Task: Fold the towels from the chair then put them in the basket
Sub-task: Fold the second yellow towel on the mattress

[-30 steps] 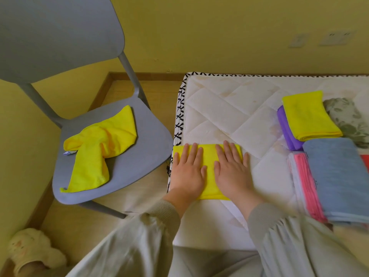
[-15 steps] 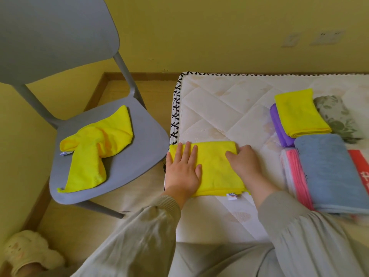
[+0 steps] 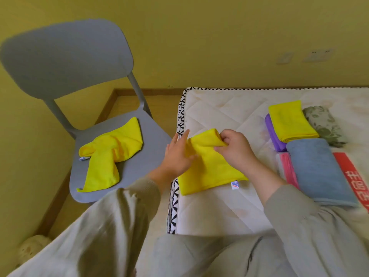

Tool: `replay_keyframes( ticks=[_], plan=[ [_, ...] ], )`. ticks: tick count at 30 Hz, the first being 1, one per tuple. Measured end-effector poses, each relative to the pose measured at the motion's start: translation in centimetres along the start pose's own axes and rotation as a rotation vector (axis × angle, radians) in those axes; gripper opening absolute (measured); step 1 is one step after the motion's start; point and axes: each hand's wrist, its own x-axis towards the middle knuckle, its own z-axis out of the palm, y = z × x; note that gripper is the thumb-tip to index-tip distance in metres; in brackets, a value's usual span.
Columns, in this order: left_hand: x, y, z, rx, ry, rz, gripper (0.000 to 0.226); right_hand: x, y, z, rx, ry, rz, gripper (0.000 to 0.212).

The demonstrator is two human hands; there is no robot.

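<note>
On the mattress point(image 3: 219, 108), the yellow towel point(image 3: 211, 168) is being pinched at its far edge by the right hand point(image 3: 233, 148) for folding, steadied by the straight-fingered left hand point(image 3: 177, 156).

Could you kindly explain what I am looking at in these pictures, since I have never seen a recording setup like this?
There is no machine here. A person works with bare hands, and every picture comes from one wide-angle camera worn on the head, looking forward and down. The right hand pinches the far edge of a half-folded yellow towel, which lies on a white mattress, and raises that edge. The left hand touches the towel's left side with straight fingers. A crumpled yellow towel lies on the grey chair. To the right lie a folded yellow towel on a purple towel, and a blue towel over a pink towel. No basket is in view.
</note>
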Motion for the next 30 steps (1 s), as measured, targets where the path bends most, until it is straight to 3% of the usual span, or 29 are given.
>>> replay_keyframes(
  ticks=[3,8,12,14,15,18,20,24,26,30],
  plan=[
    [-0.4,2.4,-4.8,-0.210,-0.182,-0.004,0.072,-0.8,-3.4,-1.4,-0.050,-0.110,-0.109,0.036],
    [-2.9,6.5,-9.1,-0.110,-0.339,0.031,0.018,-2.0,-8.3,-3.6,-0.092,-0.238,-0.199,0.033],
    [-5.3,8.4,-10.4,-0.335,-0.362,-0.050,0.011,-2.9,-11.4,-5.8,-0.041,-0.300,-0.185,0.026],
    [-6.3,9.0,-10.9,-0.531,-0.382,-0.109,0.011,-3.3,-11.7,-7.1,0.120,-0.331,-0.102,0.009],
    [-6.6,9.2,-11.1,-0.613,-0.391,-0.129,0.012,-3.3,-11.3,-7.9,0.258,-0.341,-0.022,0.018],
    [-7.5,9.7,-11.7,-0.796,-0.363,-0.153,0.018,-4.0,-8.3,-9.5,0.857,-0.432,0.357,0.072],
    [-7.8,9.9,-11.8,-0.882,-0.367,-0.138,0.017,-5.1,-5.7,-8.9,1.165,-0.445,0.476,0.084],
    [-7.8,10.1,-12.0,-0.938,-0.290,-0.182,0.012,-7.1,-4.0,-6.3,1.318,-0.565,0.506,0.098],
    [-7.7,9.6,-11.9,-0.910,-0.240,-0.221,0.011,-7.3,-4.6,-6.0,1.238,-0.551,0.460,0.086],
    [-7.6,8.4,-11.5,-0.845,-0.224,-0.302,0.011,-6.7,-5.6,-6.0,0.884,-0.404,0.359,0.034]
  ],
)
